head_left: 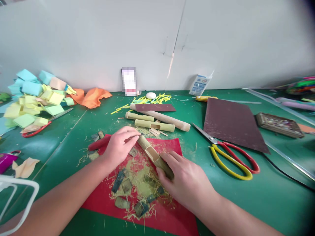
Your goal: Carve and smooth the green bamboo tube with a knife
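Note:
A bamboo tube (147,147) with a rectangular opening cut in its side lies slantwise over the red sheet (169,144). My right hand (187,177) is wrapped round its near end. At the far end my left hand (121,144) is closed in a pinch, fingertips at the tube's tip; a small dark bit shows there, too little to name. Several dark scraps (118,181) and pale shavings (144,183) cover the sheet under the tube. Beyond my hands lie a cut bamboo tube (145,124), another bamboo piece (134,115) and a longer pale stick (172,120).
Scissors (228,154) with red and yellow handles lie at right, beside a dark brown sheet (228,121) and a small tray (280,125). Folded coloured papers (31,101) are heaped at left near orange paper (94,97). A phone (129,82) leans on the back wall.

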Demonstrator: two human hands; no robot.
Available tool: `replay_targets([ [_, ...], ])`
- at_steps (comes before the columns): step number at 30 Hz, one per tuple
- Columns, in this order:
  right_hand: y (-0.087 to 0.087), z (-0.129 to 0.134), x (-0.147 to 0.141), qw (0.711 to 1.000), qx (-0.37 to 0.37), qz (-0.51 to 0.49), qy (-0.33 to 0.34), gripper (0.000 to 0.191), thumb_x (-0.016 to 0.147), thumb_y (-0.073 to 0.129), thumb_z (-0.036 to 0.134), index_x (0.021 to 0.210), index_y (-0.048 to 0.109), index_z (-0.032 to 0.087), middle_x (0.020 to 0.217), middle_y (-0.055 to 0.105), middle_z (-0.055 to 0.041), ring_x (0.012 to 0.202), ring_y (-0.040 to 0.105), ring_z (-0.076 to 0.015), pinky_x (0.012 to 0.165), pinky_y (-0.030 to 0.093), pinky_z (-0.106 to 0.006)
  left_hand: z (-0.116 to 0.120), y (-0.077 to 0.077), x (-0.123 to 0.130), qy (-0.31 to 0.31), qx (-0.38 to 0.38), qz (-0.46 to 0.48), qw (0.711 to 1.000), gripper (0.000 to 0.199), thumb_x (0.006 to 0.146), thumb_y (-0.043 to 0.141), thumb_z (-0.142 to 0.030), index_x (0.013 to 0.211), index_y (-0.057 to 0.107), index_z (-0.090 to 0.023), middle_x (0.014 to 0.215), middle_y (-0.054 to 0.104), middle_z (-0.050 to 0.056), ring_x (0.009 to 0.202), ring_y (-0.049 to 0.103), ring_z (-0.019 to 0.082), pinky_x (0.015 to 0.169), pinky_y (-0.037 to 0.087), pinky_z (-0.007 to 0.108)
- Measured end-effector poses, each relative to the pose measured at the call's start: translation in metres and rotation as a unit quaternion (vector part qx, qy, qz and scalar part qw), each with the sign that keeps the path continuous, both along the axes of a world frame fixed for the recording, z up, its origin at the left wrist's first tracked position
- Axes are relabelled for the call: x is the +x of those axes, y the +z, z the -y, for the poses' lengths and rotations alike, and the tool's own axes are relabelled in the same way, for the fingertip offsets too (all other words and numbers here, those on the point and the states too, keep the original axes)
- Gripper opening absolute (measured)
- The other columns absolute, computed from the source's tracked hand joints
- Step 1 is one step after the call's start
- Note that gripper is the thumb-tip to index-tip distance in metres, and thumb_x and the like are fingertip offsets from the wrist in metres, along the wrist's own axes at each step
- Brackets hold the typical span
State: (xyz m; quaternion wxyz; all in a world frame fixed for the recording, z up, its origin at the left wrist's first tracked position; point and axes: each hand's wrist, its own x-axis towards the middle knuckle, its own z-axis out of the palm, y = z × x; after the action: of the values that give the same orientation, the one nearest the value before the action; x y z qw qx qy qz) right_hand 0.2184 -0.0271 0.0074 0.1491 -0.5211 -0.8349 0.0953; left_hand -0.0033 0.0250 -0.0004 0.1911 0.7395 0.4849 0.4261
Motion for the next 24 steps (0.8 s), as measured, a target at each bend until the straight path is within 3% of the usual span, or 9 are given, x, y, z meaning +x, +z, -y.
replay_targets([
  [3,-0.0016,0.0006,-0.0005,1.0,0.001,-0.003,0.015,0.017,0.083,0.05,0.031,0.091,0.06,0.02,0.081,0.06,-0.0028,0.068,0.058,-0.0164,0.054,0.038,-0.027,-0.0013,-0.0003,-0.0005,-0.045,0.064,-0.098,0.992,0.019,0.089,0.052,-0.02,0.101,0.067,-0.019,0.102,0.063,0.007,0.094,0.059,0.017,0.086,0.049,0.034],
  [8,-0.0032,-0.0004,-0.0012,0.999,-0.019,-0.028,0.032,0.014,0.084,0.051,0.03,0.084,0.058,0.018,0.081,0.057,-0.0027,0.066,0.055,-0.0146,0.056,0.039,-0.026,0.0022,-0.0035,0.0039,-0.053,0.134,-0.196,0.97,0.018,0.089,0.052,-0.019,0.1,0.066,-0.016,0.097,0.063,0.009,0.091,0.057,0.019,0.083,0.049,0.036],
  [12,-0.0055,-0.0013,-0.0021,0.998,-0.021,-0.04,0.034,0.012,0.084,0.051,0.027,0.079,0.057,0.017,0.079,0.055,-0.0028,0.065,0.053,-0.0139,0.057,0.039,-0.026,0.0059,-0.0041,0.0088,-0.1,0.143,-0.204,0.963,0.018,0.09,0.051,-0.016,0.102,0.064,-0.015,0.094,0.063,0.008,0.09,0.056,0.018,0.081,0.05,0.034],
  [24,-0.0051,-0.0001,-0.0032,0.999,-0.009,-0.041,0.026,0.013,0.084,0.05,0.026,0.079,0.058,0.018,0.078,0.056,-0.002,0.065,0.053,-0.0131,0.057,0.038,-0.026,0.0035,-0.0041,0.0052,-0.091,0.155,-0.21,0.961,0.016,0.09,0.05,-0.016,0.097,0.065,-0.015,0.09,0.062,0.008,0.087,0.056,0.018,0.079,0.048,0.035],
])
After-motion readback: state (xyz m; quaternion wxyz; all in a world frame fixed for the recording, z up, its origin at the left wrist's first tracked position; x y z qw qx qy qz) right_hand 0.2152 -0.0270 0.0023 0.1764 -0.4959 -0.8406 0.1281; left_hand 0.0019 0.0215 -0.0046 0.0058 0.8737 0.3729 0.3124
